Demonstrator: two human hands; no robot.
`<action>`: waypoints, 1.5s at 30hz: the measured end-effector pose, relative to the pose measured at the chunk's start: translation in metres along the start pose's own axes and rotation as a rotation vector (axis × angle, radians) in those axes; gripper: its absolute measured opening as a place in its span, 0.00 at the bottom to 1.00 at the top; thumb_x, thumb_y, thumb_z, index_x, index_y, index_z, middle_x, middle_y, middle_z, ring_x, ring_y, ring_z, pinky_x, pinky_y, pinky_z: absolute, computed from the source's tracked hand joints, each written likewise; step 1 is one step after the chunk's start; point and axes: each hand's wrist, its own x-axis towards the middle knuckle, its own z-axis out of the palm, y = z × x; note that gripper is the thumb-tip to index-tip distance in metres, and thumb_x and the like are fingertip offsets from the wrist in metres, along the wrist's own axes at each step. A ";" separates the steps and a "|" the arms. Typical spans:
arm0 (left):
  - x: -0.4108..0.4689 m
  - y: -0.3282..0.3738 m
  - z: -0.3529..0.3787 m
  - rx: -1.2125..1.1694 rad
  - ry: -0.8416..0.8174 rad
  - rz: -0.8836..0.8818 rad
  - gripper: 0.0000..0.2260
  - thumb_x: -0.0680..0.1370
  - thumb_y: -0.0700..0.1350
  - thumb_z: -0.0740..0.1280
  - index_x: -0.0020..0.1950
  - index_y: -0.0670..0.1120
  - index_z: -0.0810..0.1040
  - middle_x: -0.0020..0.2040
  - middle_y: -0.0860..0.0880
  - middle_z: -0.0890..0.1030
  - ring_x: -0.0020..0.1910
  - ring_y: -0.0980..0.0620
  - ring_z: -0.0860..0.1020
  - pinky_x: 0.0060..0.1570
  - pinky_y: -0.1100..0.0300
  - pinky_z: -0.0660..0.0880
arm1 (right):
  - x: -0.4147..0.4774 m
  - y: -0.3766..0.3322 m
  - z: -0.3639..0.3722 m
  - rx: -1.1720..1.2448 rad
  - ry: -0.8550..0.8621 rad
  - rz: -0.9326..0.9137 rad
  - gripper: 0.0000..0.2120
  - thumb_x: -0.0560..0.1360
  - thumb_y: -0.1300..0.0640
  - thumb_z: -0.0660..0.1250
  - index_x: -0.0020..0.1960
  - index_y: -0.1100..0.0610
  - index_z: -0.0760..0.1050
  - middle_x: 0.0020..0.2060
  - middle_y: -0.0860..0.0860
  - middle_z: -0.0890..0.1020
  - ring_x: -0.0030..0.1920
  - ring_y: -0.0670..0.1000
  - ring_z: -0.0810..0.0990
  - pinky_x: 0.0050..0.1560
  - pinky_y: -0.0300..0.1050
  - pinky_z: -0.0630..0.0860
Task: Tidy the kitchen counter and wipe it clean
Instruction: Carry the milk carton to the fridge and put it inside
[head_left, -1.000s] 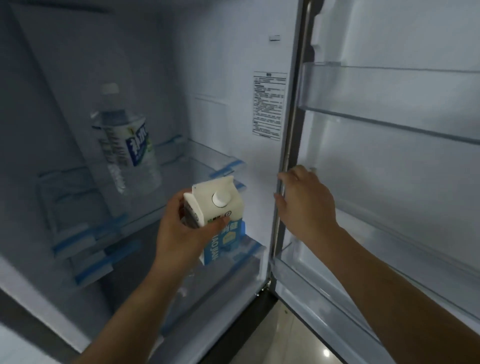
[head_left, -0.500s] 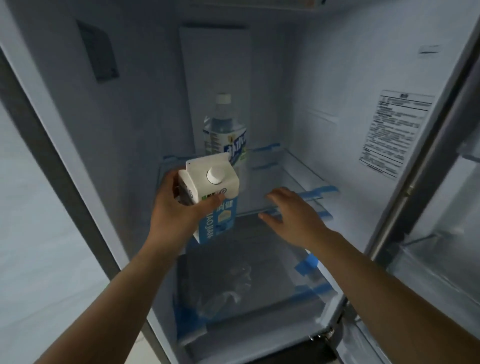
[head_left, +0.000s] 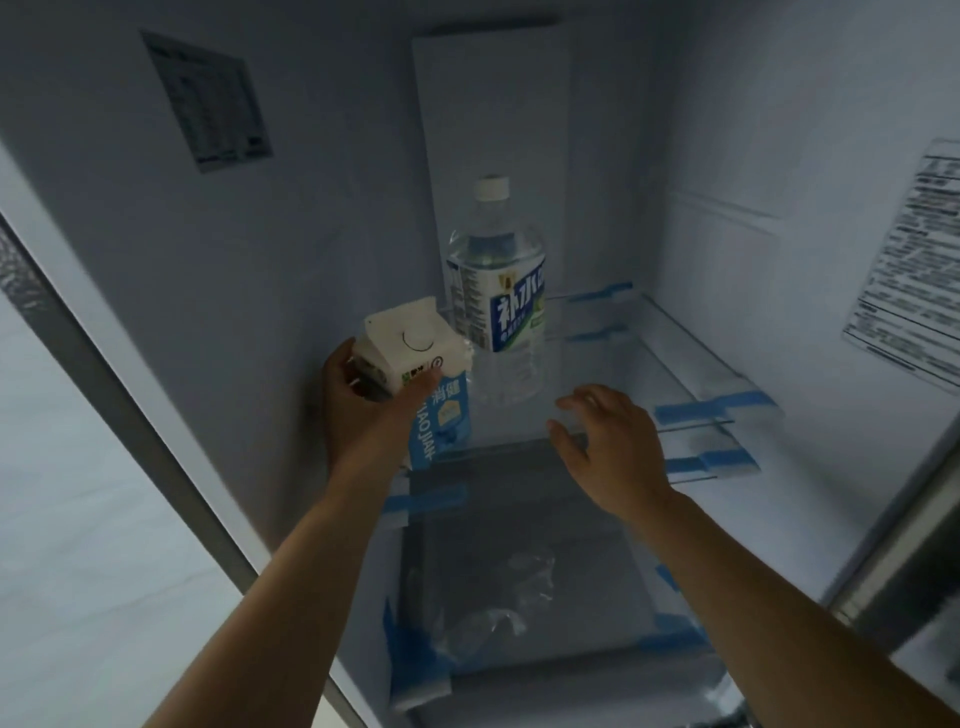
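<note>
I look into an open fridge. My left hand (head_left: 363, 410) grips a white and blue milk carton (head_left: 421, 358) with a round white cap, holding it upright at the left end of the glass shelf (head_left: 675, 358). Whether its base touches the shelf I cannot tell. Right behind the carton stands a large clear water bottle (head_left: 498, 280) with a blue and white label. My right hand (head_left: 608, 441) hovers with fingers spread at the shelf's front edge, holding nothing.
Blue tape strips (head_left: 711, 408) mark the shelf edges. A lower glass shelf (head_left: 519, 561) lies below with crumpled clear plastic (head_left: 493, 618) on it. Printed stickers sit on the left wall (head_left: 208, 104) and right wall (head_left: 914, 270). The fridge frame (head_left: 130, 441) runs down the left.
My left hand has carried the carton deeper into the fridge, up beside the bottle. My right hand left the door edge and now hovers at the shelf front.
</note>
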 end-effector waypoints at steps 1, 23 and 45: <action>0.002 -0.002 0.002 0.003 -0.001 0.006 0.34 0.63 0.42 0.78 0.67 0.48 0.69 0.61 0.49 0.77 0.56 0.53 0.78 0.53 0.55 0.78 | 0.000 0.000 0.000 0.005 0.006 -0.001 0.22 0.73 0.44 0.56 0.52 0.58 0.80 0.49 0.56 0.81 0.51 0.59 0.79 0.46 0.50 0.74; 0.035 -0.014 0.014 0.048 -0.122 0.099 0.25 0.72 0.45 0.71 0.68 0.54 0.70 0.61 0.51 0.78 0.60 0.54 0.76 0.56 0.50 0.77 | -0.002 0.002 0.003 -0.013 0.062 -0.012 0.19 0.73 0.44 0.57 0.53 0.55 0.79 0.52 0.53 0.80 0.53 0.56 0.79 0.49 0.47 0.71; -0.007 -0.026 -0.007 0.214 -0.239 0.301 0.22 0.72 0.45 0.69 0.64 0.55 0.69 0.60 0.54 0.74 0.58 0.53 0.75 0.57 0.49 0.76 | -0.037 -0.024 -0.032 -0.118 0.013 0.195 0.27 0.74 0.40 0.52 0.57 0.58 0.76 0.55 0.57 0.80 0.56 0.59 0.77 0.53 0.54 0.75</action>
